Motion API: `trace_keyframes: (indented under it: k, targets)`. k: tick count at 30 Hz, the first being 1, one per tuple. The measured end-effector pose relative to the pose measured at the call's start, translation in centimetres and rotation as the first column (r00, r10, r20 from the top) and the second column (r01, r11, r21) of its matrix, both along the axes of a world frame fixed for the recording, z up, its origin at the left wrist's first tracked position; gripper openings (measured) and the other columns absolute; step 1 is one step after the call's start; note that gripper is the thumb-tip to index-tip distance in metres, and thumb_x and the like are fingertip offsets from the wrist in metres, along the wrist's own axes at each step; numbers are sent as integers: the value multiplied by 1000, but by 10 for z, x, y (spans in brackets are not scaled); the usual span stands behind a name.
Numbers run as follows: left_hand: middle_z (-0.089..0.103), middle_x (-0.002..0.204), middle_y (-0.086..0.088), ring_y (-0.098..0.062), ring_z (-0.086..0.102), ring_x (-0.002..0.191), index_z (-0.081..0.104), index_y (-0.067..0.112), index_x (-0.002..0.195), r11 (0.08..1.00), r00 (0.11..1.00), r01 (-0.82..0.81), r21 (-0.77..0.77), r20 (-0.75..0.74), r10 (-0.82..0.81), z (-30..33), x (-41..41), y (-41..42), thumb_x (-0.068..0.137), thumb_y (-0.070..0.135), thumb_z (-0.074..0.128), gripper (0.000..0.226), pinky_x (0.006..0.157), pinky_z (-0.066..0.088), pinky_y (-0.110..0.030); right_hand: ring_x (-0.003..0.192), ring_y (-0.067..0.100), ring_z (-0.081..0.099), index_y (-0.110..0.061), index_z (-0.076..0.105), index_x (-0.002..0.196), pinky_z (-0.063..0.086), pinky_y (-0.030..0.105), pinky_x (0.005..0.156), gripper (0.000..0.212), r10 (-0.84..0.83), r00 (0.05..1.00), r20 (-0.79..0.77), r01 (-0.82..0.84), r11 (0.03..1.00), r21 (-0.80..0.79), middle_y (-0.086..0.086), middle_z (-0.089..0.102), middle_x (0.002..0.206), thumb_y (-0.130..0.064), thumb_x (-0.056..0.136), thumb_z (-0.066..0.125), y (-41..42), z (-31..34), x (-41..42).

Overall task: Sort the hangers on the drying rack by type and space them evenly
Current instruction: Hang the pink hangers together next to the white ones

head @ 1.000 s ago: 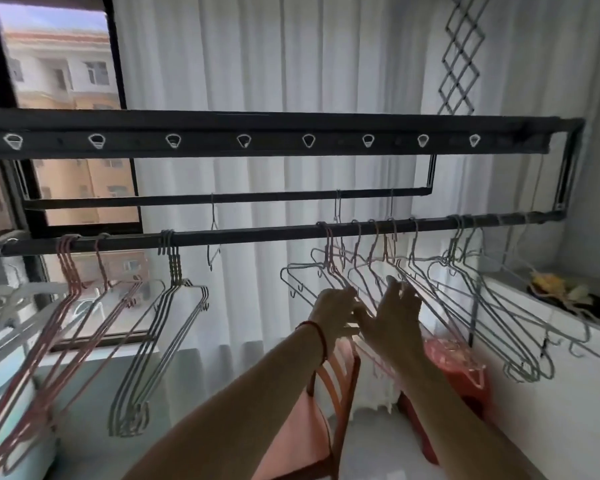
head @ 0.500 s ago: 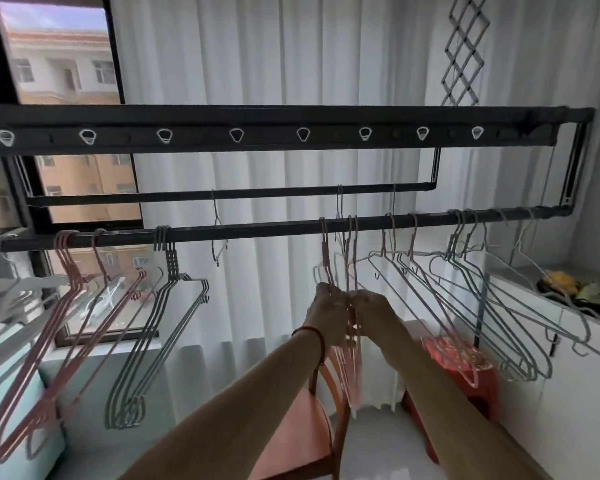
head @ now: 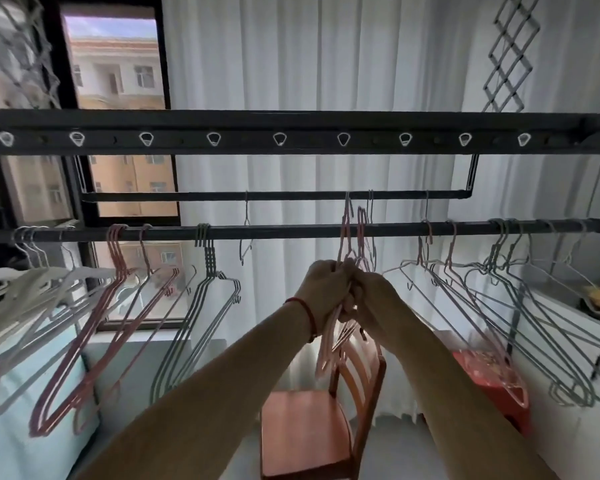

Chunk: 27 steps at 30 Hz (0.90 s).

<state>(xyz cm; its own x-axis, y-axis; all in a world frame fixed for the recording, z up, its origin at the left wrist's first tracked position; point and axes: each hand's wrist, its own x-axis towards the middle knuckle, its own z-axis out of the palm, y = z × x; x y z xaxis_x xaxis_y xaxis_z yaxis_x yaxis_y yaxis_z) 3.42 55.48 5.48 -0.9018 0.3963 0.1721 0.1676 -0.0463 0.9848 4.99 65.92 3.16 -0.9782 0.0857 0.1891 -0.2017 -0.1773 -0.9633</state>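
A black drying-rack rod (head: pixel 291 232) runs across the view. On it from the left hang white hangers (head: pixel 25 289), pink hangers (head: pixel 94 341), grey wire hangers (head: pixel 194 327), and at the right a mixed bunch of pink and grey hangers (head: pixel 520 323). My left hand (head: pixel 324 289) and my right hand (head: pixel 371 299) are pressed together below the rod's middle, both closed on a bunch of pink hangers (head: pixel 347 237) whose hooks stand at the rod. A lone hook (head: pixel 246 237) hangs from the rear rod (head: pixel 274 196).
A wooden chair (head: pixel 312 424) stands below my hands. A red stool (head: pixel 492 386) sits at the right by a white ledge (head: pixel 568 317) with a dark dish. White curtains hang behind; a window is at the left. An upper rack bar (head: pixel 291 133) with holes crosses overhead.
My hands have come together from an open spread and gathered the pink hangers into one bunch. The bunch has turned edge-on and its hooks have risen toward the rod's top.
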Motion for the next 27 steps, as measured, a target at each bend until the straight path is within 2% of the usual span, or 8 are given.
trace_keyframes:
  k: [6, 11, 16, 19, 21, 23, 25, 27]
  targets:
    - [53, 63, -13, -11, 41, 35, 57, 3, 88, 997, 996, -74, 20, -43, 74, 6, 15, -35, 107, 24, 35, 36, 35, 34, -20, 51, 28, 48, -3, 58, 71, 48, 33, 48, 32, 10, 999, -52, -5, 995, 96, 7, 40, 49, -14, 98, 46, -27, 13, -3]
    - [47, 58, -15, -13, 36, 32, 54, -1, 83, 997, 1000, -19, 78, 9, 19, -1, 35, -82, 105, 18, 34, 36, 35, 29, -18, 58, 27, 45, 0, 64, 84, 46, 38, 59, 34, 148, 987, -61, -145, 988, 57, 12, 39, 59, -34, 90, 63, -62, 0, 10]
    - [43, 51, -10, -10, 31, 29, 58, -3, 85, 991, 991, 117, 64, 57, -121, -5, 56, -157, 104, 23, 48, 33, 31, 27, -16, 68, 28, 66, -8, 76, 93, 54, 37, 62, 44, 178, 982, 55, -187, 950, 252, 19, 67, 81, -40, 101, 47, -112, 4, 43]
    - [51, 65, -13, -6, 31, 30, 55, 1, 101, 983, 973, 175, 60, 142, -182, -4, 76, -214, 103, 13, 49, 14, 30, 25, -14, 48, 22, 58, -2, 73, 73, 43, 26, 49, 58, -55, 998, 18, 43, 915, 402, 15, 67, 65, -42, 103, 43, -132, 14, 56]
    - [54, 71, -14, -4, 31, 30, 54, 2, 112, 968, 944, 239, 75, 215, -250, -3, 91, -254, 102, 11, 50, 14, 30, 24, -12, 41, 18, 51, -9, 67, 58, 39, 23, 44, 53, -357, 922, -149, 386, 875, 291, 9, 59, 51, -34, 101, 48, -137, 21, 53]
    - [52, 72, -14, -3, 32, 28, 55, 2, 115, 957, 920, 289, 43, 263, -289, -3, 101, -289, 100, 13, 52, 18, 29, 25, -11, 43, 15, 50, -11, 66, 61, 36, 20, 41, 43, -506, 824, -256, 551, 822, 148, 6, 59, 54, -28, 97, 47, -140, 28, 43]
    - [45, 75, -11, -2, 37, 28, 54, 7, 114, 950, 914, 305, -64, 300, -273, -8, 103, -317, 97, 21, 59, 22, 29, 29, -12, 55, 14, 56, -11, 69, 74, 44, 23, 50, 32, -438, 872, -221, 484, 841, 244, 7, 65, 69, -21, 96, 49, -150, 27, 19]
    - [39, 80, -10, -4, 39, 30, 53, 13, 114, 936, 909, 323, -141, 322, -265, -20, 96, -340, 90, 30, 68, 33, 30, 32, -15, 70, 20, 59, -8, 68, 86, 49, 32, 70, 20, -227, 973, -38, 227, 924, 309, 10, 65, 83, -12, 97, 52, -164, 13, -5]
